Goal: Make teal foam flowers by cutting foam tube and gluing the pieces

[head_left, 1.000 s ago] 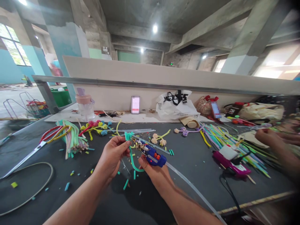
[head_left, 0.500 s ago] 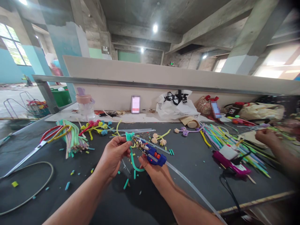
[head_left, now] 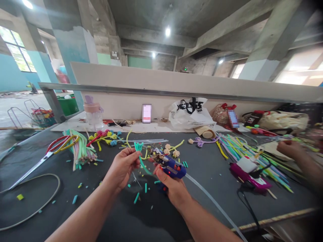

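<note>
Between the fingertips of my left hand [head_left: 125, 164] is a teal pipe-cleaner flower [head_left: 138, 147], its short petals fanned upward and its stem curving down to the right. My right hand [head_left: 171, 186] is wrapped round a blue hot glue gun [head_left: 174, 167], whose messy, glue-crusted nozzle points left toward the flower, a small gap away. A long clear glue stick [head_left: 209, 198] runs out of the gun's back end. Small teal offcuts [head_left: 136, 198] lie on the table below. Beyond the gun are peach pipe-cleaner flowers [head_left: 176, 153].
Large scissors [head_left: 47, 155] rest by a bundle of pastel pipe cleaners [head_left: 82, 151] on the left. A magenta glue gun [head_left: 249, 178] lies right, near more pipe cleaners [head_left: 234, 148] and a co-worker's hand [head_left: 289, 148]. Behind stand a bottle [head_left: 94, 116], phone [head_left: 146, 113] and white bag [head_left: 189, 114].
The glue gun in my right hand has drawn back to the right, away from the flower. The stem's lower end no longer reaches my right hand. My left hand has barely moved.
</note>
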The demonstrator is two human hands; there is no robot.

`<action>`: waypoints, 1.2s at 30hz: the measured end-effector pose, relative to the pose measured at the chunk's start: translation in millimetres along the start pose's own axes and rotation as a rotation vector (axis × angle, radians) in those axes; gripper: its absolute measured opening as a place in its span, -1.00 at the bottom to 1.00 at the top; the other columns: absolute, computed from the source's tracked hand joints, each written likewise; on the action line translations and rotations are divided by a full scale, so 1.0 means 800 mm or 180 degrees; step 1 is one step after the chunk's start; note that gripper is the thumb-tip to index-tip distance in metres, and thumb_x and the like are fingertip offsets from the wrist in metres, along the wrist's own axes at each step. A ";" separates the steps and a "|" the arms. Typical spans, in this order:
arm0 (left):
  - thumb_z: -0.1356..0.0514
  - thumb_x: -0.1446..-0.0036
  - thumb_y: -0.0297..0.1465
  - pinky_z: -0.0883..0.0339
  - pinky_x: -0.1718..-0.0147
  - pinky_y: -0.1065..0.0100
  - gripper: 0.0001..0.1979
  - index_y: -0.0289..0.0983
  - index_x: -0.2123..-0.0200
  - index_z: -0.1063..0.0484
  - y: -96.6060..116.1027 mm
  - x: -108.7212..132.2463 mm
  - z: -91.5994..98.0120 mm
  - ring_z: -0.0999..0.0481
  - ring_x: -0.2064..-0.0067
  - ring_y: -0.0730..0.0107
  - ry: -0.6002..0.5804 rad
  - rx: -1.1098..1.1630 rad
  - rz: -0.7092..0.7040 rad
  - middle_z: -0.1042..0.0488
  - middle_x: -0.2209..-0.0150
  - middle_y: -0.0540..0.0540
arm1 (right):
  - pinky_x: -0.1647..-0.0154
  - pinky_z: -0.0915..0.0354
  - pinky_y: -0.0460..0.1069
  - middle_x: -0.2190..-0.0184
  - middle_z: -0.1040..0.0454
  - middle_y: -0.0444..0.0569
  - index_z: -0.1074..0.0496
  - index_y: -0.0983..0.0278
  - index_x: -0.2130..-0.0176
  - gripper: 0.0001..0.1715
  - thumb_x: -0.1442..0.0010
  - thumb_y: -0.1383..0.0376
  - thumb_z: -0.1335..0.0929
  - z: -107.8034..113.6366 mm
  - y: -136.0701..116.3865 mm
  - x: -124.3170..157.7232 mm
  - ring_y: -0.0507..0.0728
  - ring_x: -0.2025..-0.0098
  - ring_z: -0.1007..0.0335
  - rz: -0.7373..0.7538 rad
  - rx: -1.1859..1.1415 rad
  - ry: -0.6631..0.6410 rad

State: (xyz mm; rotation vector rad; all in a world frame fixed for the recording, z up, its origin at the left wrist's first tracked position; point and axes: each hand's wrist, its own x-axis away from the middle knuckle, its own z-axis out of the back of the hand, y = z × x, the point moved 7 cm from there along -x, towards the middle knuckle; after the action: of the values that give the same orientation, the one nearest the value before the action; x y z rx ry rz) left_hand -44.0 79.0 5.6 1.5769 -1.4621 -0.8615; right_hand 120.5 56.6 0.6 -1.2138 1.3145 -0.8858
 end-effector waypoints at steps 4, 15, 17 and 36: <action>-0.39 0.19 -0.39 -0.23 0.61 0.59 -0.75 -0.32 0.47 -0.37 -0.009 0.003 -0.008 -0.31 0.62 0.64 -0.0267 0.0203 0.0310 -0.35 0.63 0.09 | 0.04 -0.26 0.07 0.26 -0.57 -0.04 -0.49 0.24 0.44 -0.78 0.04 0.14 -0.47 0.007 0.007 -0.010 0.19 0.13 -0.42 -0.0112 -0.1082 0.0325; -0.30 0.00 -0.34 -0.18 0.65 0.58 -0.81 -0.36 0.46 -0.43 -0.038 0.031 -0.051 -0.23 0.64 0.66 -0.1352 0.0015 0.0880 -0.31 0.61 0.04 | 0.36 -0.42 0.05 0.57 -0.53 -0.12 -0.45 0.30 0.35 -0.68 0.17 0.30 -0.52 -0.014 0.031 -0.011 0.14 0.51 -0.50 -0.0993 -0.1892 0.0097; -0.29 -0.01 -0.31 -0.18 0.65 0.57 -0.79 -0.37 0.46 -0.44 -0.039 0.034 -0.055 -0.24 0.64 0.66 -0.1414 -0.0111 0.0839 -0.32 0.61 0.03 | 0.39 -0.42 0.04 0.59 -0.51 -0.14 -0.44 0.30 0.35 -0.68 0.17 0.32 -0.52 -0.014 0.032 -0.010 0.13 0.53 -0.48 -0.0977 -0.1917 0.0114; -0.34 0.18 -0.29 -0.14 0.65 0.54 -0.72 -0.31 0.53 -0.32 0.008 0.007 -0.007 -0.24 0.65 0.61 0.0229 -0.0427 -0.0385 -0.32 0.70 0.11 | 0.32 -0.25 0.02 0.52 -0.43 -0.09 -0.46 0.27 0.49 -0.63 0.07 0.01 -0.39 0.000 -0.014 0.005 0.11 0.43 -0.31 -0.0274 0.1121 0.0102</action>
State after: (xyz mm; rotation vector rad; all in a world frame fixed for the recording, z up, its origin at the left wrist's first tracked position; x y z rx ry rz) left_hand -41.1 73.6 14.1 1.5911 -1.2430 -0.9425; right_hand 122.8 50.5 10.2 -0.9872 1.0808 -1.1486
